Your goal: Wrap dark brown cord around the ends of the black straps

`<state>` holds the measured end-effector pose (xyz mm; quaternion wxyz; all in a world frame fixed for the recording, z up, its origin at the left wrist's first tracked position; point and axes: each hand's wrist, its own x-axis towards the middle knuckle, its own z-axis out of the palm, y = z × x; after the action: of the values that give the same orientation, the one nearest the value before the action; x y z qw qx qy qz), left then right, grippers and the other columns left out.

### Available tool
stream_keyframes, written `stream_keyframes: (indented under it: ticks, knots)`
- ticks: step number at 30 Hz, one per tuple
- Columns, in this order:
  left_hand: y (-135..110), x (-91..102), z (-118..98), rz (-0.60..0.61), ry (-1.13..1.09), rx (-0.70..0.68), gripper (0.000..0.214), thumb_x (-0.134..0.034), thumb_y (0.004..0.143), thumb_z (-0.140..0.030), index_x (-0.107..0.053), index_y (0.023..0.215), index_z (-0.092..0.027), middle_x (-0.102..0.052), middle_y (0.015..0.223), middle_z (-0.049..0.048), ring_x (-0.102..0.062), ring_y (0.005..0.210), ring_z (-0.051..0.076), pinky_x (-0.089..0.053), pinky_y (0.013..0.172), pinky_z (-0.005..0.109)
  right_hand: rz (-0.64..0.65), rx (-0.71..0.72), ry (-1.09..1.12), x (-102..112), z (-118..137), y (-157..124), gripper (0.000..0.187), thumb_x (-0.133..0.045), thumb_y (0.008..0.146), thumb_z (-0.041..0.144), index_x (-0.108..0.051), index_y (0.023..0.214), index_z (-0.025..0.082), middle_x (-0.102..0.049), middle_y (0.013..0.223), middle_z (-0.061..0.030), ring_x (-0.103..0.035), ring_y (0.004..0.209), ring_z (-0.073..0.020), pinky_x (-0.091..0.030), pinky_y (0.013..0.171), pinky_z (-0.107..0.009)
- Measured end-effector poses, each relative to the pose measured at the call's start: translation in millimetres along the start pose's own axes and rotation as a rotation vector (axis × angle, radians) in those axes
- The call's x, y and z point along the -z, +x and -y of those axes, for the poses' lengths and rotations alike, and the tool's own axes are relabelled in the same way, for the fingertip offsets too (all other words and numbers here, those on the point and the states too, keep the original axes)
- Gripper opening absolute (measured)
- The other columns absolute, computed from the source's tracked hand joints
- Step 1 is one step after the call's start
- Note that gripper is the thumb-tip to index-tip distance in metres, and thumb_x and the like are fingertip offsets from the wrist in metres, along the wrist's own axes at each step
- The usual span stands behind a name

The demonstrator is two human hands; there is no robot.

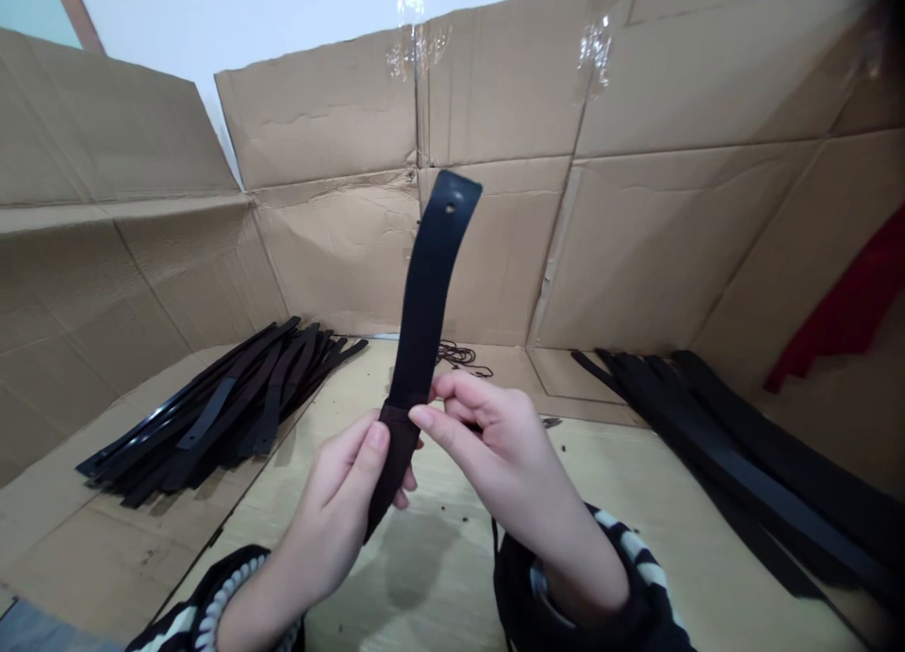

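Strap [428, 294] held upright between two hands

This dark leather strap stands nearly vertical above the middle of the desk [438, 577], toward its front edge, curving slightly. A small round eyelet [451, 207] sits near its squared top end, and a narrow band [397, 414] wraps it lower down. The left hand [339, 501] closes around the lower part just below that band, its fingers [368, 454] curled firmly on the strap. The right hand [501, 454] sits just beside it, with its fingers [424, 418] bent and reaching to the strap's edge at the band; whether they actually pinch it, I cannot tell.

Near the desk's left edge lies a heap of similar black straps [219, 412]. Along the right edge lies a stack of wider black strips [735, 464]. A small coil of black cord [456, 355] sits at the back edge. Taped cardboard sheets [332, 134] stand around the desk, with red cloth [841, 303] against the right side. A white beaded bracelet [226, 595] circles the left wrist.
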<state>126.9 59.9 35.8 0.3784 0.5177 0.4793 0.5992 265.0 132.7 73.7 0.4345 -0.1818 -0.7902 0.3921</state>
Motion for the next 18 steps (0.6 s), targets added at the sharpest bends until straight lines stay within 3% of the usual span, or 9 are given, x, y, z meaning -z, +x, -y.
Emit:
stream_keyframes:
  ticks: [5,11,14,16,18]
  knots:
    - [-0.3,-2.5,1.1,0.013,-0.135,0.049,0.041,-0.043,0.093,-0.052,-0.054,0.084,-0.015,-0.056,0.054,-0.0020,-0.050,0.046,0.008,-0.042,0.046,0.017,0.080,0.038,0.010,7.6,0.2,0.2,0.021,-0.054,0.091,0.031,-0.062,0.083,0.013,-0.048,0.055,0.0040,-0.038,0.049,-0.0057,-0.031,0.049,-0.020]
    - [-0.2,-3.4,-0.1,0.083,-0.248,0.142,0.049,-0.043,0.090,-0.059,-0.053,0.070,-0.015,-0.052,0.040,-0.0026,-0.043,0.035,0.007,-0.034,0.039,0.018,0.130,-0.010,0.256,5.4,-3.2,0.5,0.020,-0.056,0.090,0.031,-0.053,0.078,0.015,-0.051,0.058,0.0040,-0.041,0.050,-0.0045,-0.030,0.048,-0.018]
    - [1.3,-3.3,0.4,0.113,-0.265,0.159,0.054,-0.043,0.087,-0.064,-0.051,0.065,-0.016,-0.049,0.037,-0.0019,-0.042,0.034,0.008,-0.030,0.040,0.021,0.157,-0.110,0.411,5.2,-4.9,1.8,0.019,-0.060,0.089,0.028,-0.051,0.101,0.017,-0.044,0.052,0.0098,-0.037,0.047,-0.0025,-0.029,0.047,-0.014]
    - [2.5,-2.8,2.0,0.160,-0.283,0.150,0.053,-0.039,0.091,-0.061,-0.051,0.066,-0.016,-0.048,0.037,-0.0017,-0.040,0.034,0.009,-0.029,0.042,0.022,0.206,-0.173,0.492,5.7,-4.9,3.0,0.035,-0.061,0.088,0.025,-0.047,0.119,0.017,-0.049,0.053,0.0103,-0.044,0.049,-0.0018,-0.036,0.051,-0.012]
    - [3.7,-2.6,4.4,0.234,-0.334,0.129,0.051,-0.033,0.094,-0.058,-0.050,0.069,-0.016,-0.048,0.036,-0.0021,-0.038,0.035,0.009,-0.028,0.046,0.022,0.270,-0.200,0.578,5.6,-4.9,4.0,0.037,-0.061,0.088,0.024,-0.049,0.123,0.015,-0.059,0.060,0.0064,-0.057,0.058,-0.0027,-0.045,0.060,-0.012]
